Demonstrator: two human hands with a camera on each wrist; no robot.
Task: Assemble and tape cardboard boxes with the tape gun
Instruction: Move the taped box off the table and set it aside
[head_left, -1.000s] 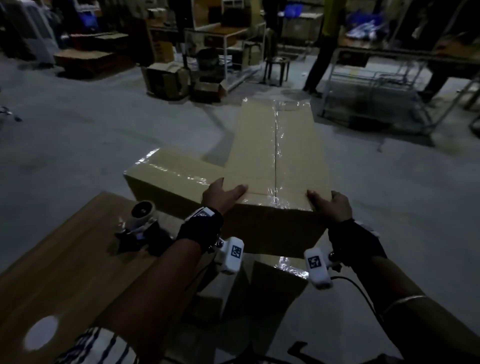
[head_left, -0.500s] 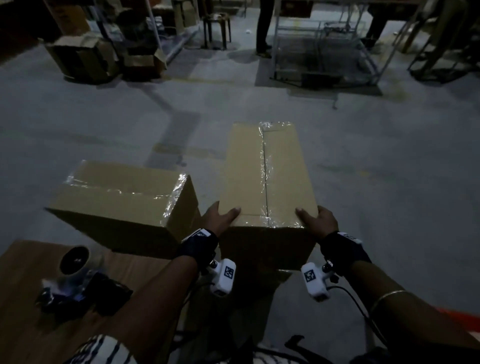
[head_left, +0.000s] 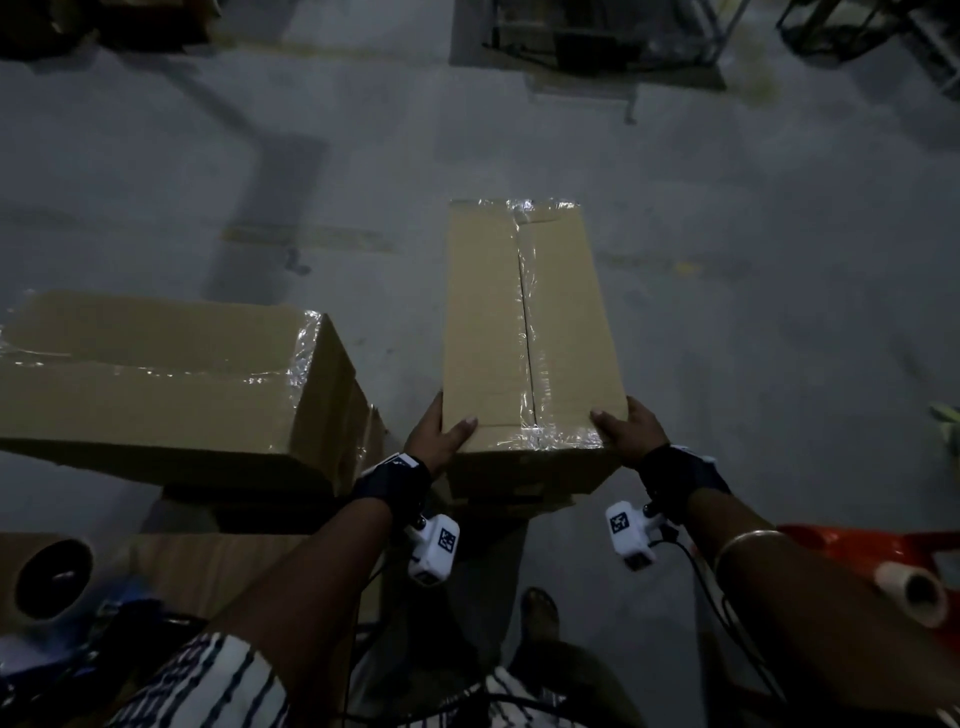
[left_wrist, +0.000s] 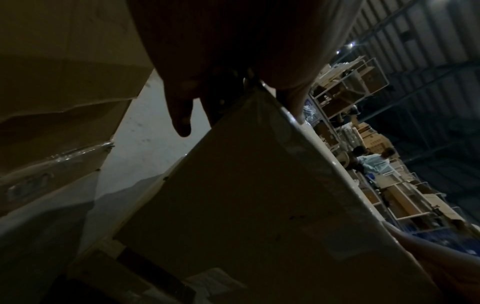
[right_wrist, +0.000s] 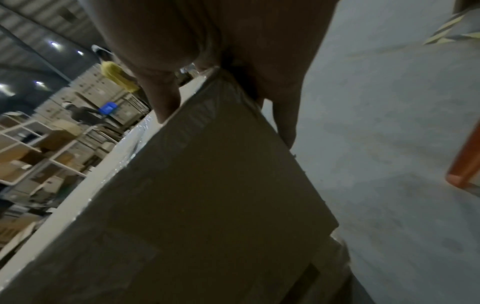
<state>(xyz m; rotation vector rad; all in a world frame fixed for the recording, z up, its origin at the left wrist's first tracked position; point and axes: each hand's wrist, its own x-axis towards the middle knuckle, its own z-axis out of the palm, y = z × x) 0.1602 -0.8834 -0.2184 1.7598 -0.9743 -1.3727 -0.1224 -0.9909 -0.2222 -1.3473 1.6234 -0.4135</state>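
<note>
A glossy orange plastic chair (head_left: 857, 540) is sitting just right of the right forearm, with a pale cardboard tube (head_left: 911, 592) lying beside it.

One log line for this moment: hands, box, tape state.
left hand: grips taped box near-left corner | right hand: grips near-right corner | top seam: taped | second taped box: left, apart

Open concrete floor (head_left: 779, 338) right of the taped box (head_left: 530, 322) and beyond its far end, plenty of room there. Left side is tighter: a second taped box (head_left: 156, 384) sits near, leaving only a narrow floor gap (left_wrist: 145, 127) where the left hand (head_left: 439, 434) squeezes in. Near right, an orange object (head_left: 872, 540), possibly a stool, and a tape roll (head_left: 914, 592) crowd the right hand (head_left: 626, 431).
</note>
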